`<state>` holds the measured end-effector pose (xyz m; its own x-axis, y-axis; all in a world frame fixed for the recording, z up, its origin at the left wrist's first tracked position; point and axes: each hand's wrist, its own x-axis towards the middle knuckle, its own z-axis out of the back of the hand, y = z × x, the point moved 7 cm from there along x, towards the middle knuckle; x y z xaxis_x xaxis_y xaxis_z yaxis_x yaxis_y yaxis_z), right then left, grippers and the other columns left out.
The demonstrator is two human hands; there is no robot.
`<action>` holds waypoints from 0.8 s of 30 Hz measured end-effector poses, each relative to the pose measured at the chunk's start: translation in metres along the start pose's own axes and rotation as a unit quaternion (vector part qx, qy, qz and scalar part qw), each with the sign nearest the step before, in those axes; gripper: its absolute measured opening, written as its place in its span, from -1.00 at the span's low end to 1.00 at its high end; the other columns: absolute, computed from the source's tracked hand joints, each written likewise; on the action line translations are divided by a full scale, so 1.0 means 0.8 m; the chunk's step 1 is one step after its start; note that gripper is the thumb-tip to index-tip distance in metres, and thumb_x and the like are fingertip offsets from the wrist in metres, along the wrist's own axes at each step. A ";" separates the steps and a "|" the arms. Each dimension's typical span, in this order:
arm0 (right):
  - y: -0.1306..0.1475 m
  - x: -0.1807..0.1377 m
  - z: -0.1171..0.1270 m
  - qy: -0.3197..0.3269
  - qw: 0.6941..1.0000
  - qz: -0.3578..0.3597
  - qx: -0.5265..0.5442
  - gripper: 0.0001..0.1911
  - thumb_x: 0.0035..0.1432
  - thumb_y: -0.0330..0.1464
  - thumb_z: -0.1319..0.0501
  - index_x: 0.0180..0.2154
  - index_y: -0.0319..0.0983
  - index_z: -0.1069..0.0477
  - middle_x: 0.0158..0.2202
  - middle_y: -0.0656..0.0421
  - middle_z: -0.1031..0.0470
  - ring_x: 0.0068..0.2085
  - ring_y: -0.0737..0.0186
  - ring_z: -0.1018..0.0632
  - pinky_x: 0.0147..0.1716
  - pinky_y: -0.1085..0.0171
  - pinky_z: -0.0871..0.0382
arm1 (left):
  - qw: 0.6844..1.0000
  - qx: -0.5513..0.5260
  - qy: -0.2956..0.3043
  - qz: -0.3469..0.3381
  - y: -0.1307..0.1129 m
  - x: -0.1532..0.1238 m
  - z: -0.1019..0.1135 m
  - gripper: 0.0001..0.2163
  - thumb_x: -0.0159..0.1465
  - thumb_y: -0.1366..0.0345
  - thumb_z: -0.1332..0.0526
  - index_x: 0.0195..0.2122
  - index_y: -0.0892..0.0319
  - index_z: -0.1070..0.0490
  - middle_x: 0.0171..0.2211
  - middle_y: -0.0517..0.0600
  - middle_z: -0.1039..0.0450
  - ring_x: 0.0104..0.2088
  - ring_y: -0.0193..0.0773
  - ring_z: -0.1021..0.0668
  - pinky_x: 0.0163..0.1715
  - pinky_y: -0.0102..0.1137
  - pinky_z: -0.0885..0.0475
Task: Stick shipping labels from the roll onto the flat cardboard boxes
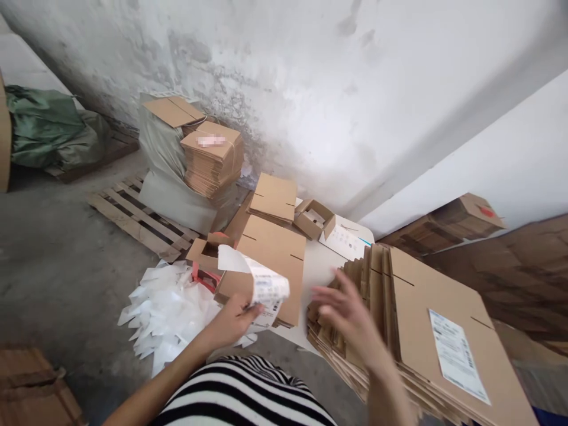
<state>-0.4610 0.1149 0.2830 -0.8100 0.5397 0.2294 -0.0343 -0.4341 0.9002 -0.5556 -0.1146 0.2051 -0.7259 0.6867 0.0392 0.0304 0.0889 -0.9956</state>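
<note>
My left hand (pixel 235 319) pinches a curling white label sheet (pixel 268 287) printed with dark text, held above a flat brown cardboard carton (pixel 275 242) on the table. My right hand (pixel 344 305), slightly blurred, hovers with its fingers apart and nothing in it. It is just left of a stack of folded cardboard cartons (pixel 386 313) leaning at the right. A printed label (pixel 459 352) lies on the face of the top carton in that stack. Beneath both hands, part of a white tabletop (pixel 315 272) shows between the cartons.
White paper scraps (pixel 171 313) heap on the floor to the left. Small open boxes (pixel 315 219) and more flat cartons (pixel 273 195) sit farther back. Tied cartons (pixel 210 157) rest by a wooden pallet (pixel 139 216). A stained wall (pixel 284 77) closes off the back.
</note>
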 end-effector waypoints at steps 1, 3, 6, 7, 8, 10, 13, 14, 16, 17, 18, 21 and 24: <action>0.000 -0.004 -0.048 0.066 0.998 0.015 0.009 -0.42 -0.17 -0.18 -0.43 -0.05 -0.12 -0.44 -0.27 0.13 -0.54 -0.26 0.13 -0.55 -0.28 0.16 -0.48 | 1.000 0.017 0.025 -0.001 -0.001 -0.001 -0.008 -0.72 0.27 0.21 -0.17 -0.10 0.18 -0.58 -0.07 0.07 -0.58 -0.01 0.06 -0.53 0.09 -0.17 -0.33; -0.001 -0.014 -0.111 0.159 0.986 0.055 0.016 -0.63 0.02 -0.21 -0.34 -0.11 -0.16 -0.47 -0.28 0.13 -0.54 -0.25 0.17 -0.53 -0.22 0.20 -0.45 | 0.999 0.012 0.045 0.006 0.000 -0.004 -0.010 -0.73 0.24 0.20 -0.21 -0.14 0.20 -0.59 -0.11 0.07 -0.59 -0.05 0.07 -0.54 0.05 -0.17 -0.34; -0.005 -0.027 -0.138 0.151 0.982 0.115 0.000 -0.81 0.18 -0.28 -0.23 -0.15 -0.17 -0.47 -0.27 0.15 -0.54 -0.24 0.22 -0.53 -0.20 0.25 -0.42 | 0.983 -0.163 0.057 0.066 0.008 -0.010 0.001 -0.57 0.22 0.04 -0.20 -0.09 0.30 -0.55 -0.14 0.17 -0.59 -0.05 0.10 -0.55 0.03 -0.13 -0.36; -0.004 -0.032 -0.143 0.147 0.979 0.140 -0.007 -0.81 0.18 -0.32 -0.23 -0.14 -0.16 -0.47 -0.25 0.15 -0.54 -0.23 0.22 -0.53 -0.20 0.26 -0.42 | 0.965 -0.243 0.047 0.091 0.011 -0.011 0.006 -0.51 0.24 -0.01 -0.16 -0.06 0.34 -0.53 -0.14 0.21 -0.59 -0.04 0.11 -0.55 0.03 -0.12 -0.36; -0.001 -0.039 -0.151 0.160 0.972 0.170 -0.009 -0.80 0.19 -0.35 -0.23 -0.11 -0.15 -0.47 -0.22 0.15 -0.55 -0.21 0.22 -0.54 -0.20 0.27 -0.42 | 0.942 -0.313 0.021 0.117 0.015 -0.011 0.012 -0.50 0.27 0.00 -0.11 -0.03 0.37 -0.50 -0.14 0.25 -0.58 -0.03 0.10 -0.55 0.03 -0.11 -0.36; 0.008 -0.054 -0.171 0.205 0.951 0.230 -0.013 -0.78 0.22 -0.40 -0.19 -0.08 -0.13 -0.46 -0.21 0.16 -0.56 -0.19 0.22 -0.54 -0.19 0.26 -0.41 | 0.902 -0.396 -0.065 0.159 0.025 -0.010 0.026 -0.56 0.32 0.13 -0.07 0.01 0.42 -0.44 -0.15 0.29 -0.58 -0.04 0.08 -0.57 0.02 -0.11 -0.38; 0.024 -0.061 -0.187 0.230 0.934 0.271 -0.035 -0.87 0.25 -0.42 -0.14 -0.25 -0.15 -0.47 -0.34 0.16 -0.50 -0.25 0.21 -0.50 -0.25 0.24 -0.38 | 0.864 -0.434 -0.177 0.182 0.040 -0.011 0.047 -0.61 0.32 0.35 -0.07 0.11 0.47 -0.33 -0.14 0.32 -0.57 -0.06 0.04 -0.58 0.01 -0.13 -0.40; 0.029 -0.058 -0.188 0.226 0.935 0.271 -0.040 -0.87 0.25 -0.41 -0.14 -0.32 -0.16 -0.45 -0.35 0.15 -0.47 -0.25 0.20 -0.48 -0.25 0.23 -0.37 | 0.855 -0.440 -0.207 0.178 0.043 -0.012 0.055 -0.60 0.32 0.37 -0.05 0.15 0.47 -0.28 -0.13 0.33 -0.57 -0.06 0.03 -0.59 0.01 -0.12 -0.41; 0.034 -0.048 -0.186 0.218 0.942 0.255 -0.035 -0.86 0.26 -0.40 -0.13 -0.36 -0.18 -0.40 -0.30 0.12 -0.44 -0.18 0.17 -0.46 -0.18 0.20 -0.36 | 0.841 -0.447 -0.260 0.160 0.048 -0.015 0.072 -0.58 0.34 0.39 -0.01 0.20 0.46 -0.21 -0.13 0.31 -0.57 -0.08 0.02 -0.60 -0.01 -0.10 -0.43; 0.033 -0.042 -0.185 0.215 0.947 0.238 -0.027 -0.92 0.25 -0.39 -0.14 -0.31 -0.18 -0.40 -0.25 0.11 -0.45 -0.13 0.16 -0.46 -0.13 0.18 -0.35 | 0.836 -0.449 -0.276 0.152 0.049 -0.017 0.079 -0.58 0.35 0.39 0.01 0.21 0.46 -0.20 -0.12 0.31 -0.57 -0.09 0.02 -0.60 -0.02 -0.10 -0.44; 0.029 -0.037 -0.186 0.216 0.952 0.217 -0.017 -0.91 0.23 -0.37 -0.17 -0.20 -0.18 -0.40 -0.19 0.10 -0.46 -0.10 0.16 -0.46 -0.08 0.16 -0.35 | 0.833 -0.452 -0.282 0.147 0.049 -0.017 0.083 -0.57 0.35 0.38 0.01 0.22 0.44 -0.19 -0.11 0.30 -0.57 -0.09 0.02 -0.61 -0.03 -0.09 -0.45; 0.006 -0.031 -0.209 0.257 0.955 0.151 0.017 -0.58 0.16 -0.35 -0.25 0.08 -0.15 -0.31 -0.15 0.14 -0.51 -0.13 0.20 -0.51 -0.07 0.18 -0.38 | 0.829 -0.462 -0.271 0.162 0.048 -0.018 0.080 -0.58 0.35 0.37 -0.01 0.21 0.41 -0.20 -0.12 0.27 -0.58 -0.13 0.01 -0.62 -0.07 -0.11 -0.48; -0.008 -0.037 -0.238 0.282 0.951 0.120 0.048 -0.76 0.18 -0.38 -0.21 -0.09 -0.14 -0.45 -0.25 0.19 -0.55 -0.23 0.24 -0.54 -0.17 0.24 -0.41 | 0.825 -0.471 -0.255 0.179 0.050 -0.019 0.066 -0.60 0.35 0.35 0.00 0.18 0.43 -0.24 -0.17 0.28 -0.59 -0.15 0.00 -0.63 -0.11 -0.14 -0.51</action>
<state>-0.5479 -0.0356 0.1999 -0.9736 -0.0503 0.2225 0.2231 -0.4128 0.8831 -0.5797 -0.1592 0.1605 -0.7412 0.4193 -0.5241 0.6527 0.6327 -0.4168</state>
